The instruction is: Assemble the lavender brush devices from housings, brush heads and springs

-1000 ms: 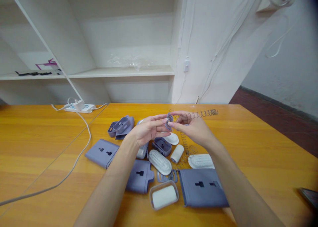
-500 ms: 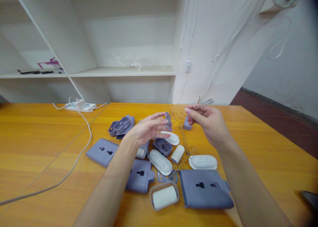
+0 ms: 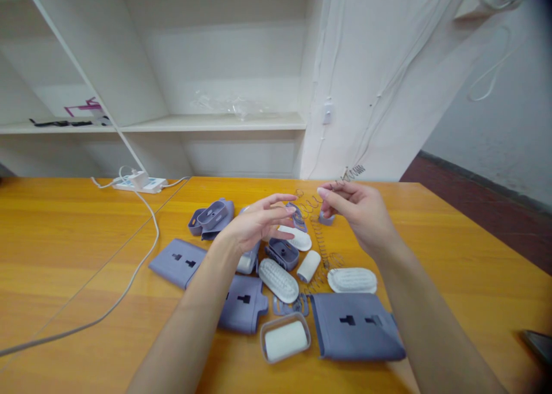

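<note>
Coil spring (image 3: 355,171), its long axis slanting from eight o'clock up to two.
The left hand (image 3: 260,224) has its fingers spread, a purple clip (image 3: 301,220) at their three o'clock; contact is unclear. Loose coils lie beside that clip, at eight o'clock from the nearer right hand (image 3: 360,210), whose thumb and forefinger appear pinched on the wire; the tight end juts toward two.

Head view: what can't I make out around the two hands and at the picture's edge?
All in the head view:
Small purple block: partly hidden by the right hand.
Wire spring: the stretch at the right hand is covered by its fingers.
Slotted purple piece: too small and blurred to tell whether the left hand touches it.
Dark object: blurred, cut off by the right edge.
</note>
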{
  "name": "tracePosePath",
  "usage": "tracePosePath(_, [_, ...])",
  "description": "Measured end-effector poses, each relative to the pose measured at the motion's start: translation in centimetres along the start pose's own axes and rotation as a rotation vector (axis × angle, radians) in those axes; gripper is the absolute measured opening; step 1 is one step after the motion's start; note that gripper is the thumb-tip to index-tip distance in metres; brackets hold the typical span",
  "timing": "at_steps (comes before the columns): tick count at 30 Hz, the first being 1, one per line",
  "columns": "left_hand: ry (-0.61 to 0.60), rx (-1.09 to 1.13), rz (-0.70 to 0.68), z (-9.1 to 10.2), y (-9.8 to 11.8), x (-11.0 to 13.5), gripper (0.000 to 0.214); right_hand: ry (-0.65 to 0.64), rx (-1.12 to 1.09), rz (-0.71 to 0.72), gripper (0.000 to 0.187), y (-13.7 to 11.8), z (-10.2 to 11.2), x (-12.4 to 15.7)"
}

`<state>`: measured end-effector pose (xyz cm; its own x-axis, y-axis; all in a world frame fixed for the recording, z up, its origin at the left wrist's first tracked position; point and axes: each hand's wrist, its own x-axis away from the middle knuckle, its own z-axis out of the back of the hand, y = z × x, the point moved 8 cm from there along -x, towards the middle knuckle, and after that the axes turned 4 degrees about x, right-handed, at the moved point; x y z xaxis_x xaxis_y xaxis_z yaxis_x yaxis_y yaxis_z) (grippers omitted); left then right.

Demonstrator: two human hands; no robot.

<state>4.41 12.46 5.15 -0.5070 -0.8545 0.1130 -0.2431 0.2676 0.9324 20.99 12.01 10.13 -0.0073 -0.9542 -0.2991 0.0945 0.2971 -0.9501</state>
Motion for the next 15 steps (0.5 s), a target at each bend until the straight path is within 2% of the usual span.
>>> tracePosePath(3, [0.042,-0.038,-0.020,0.1,-0.2,-0.2,0.042,-0.009,-0.006,-0.004,0.027,-0.1,-0.2,0.0])
tracePosePath(8, [0.067,0.023,-0.056,0.0,-0.8,-0.8,0.026,-0.012,-0.040,-0.004,0.028,0.1,-0.9,0.1])
tracePosePath(10, [0.058,0.021,-0.057,-0.2,-0.8,-0.8,0.032,0.007,-0.047,-0.011,0.028,0.2,-1.1,0.1])
tracePosePath(12, [0.029,-0.070,-0.058,-0.6,-0.6,-0.7,0.042,0.014,-0.039,-0.019,0.027,0.3,-1.3,0.1])
tracePosePath(15, [0.010,-0.378,-0.094,-1.3,-0.1,-0.3,0.046,0.010,0.020,-0.026,0.027,0.5,-1.5,0.2])
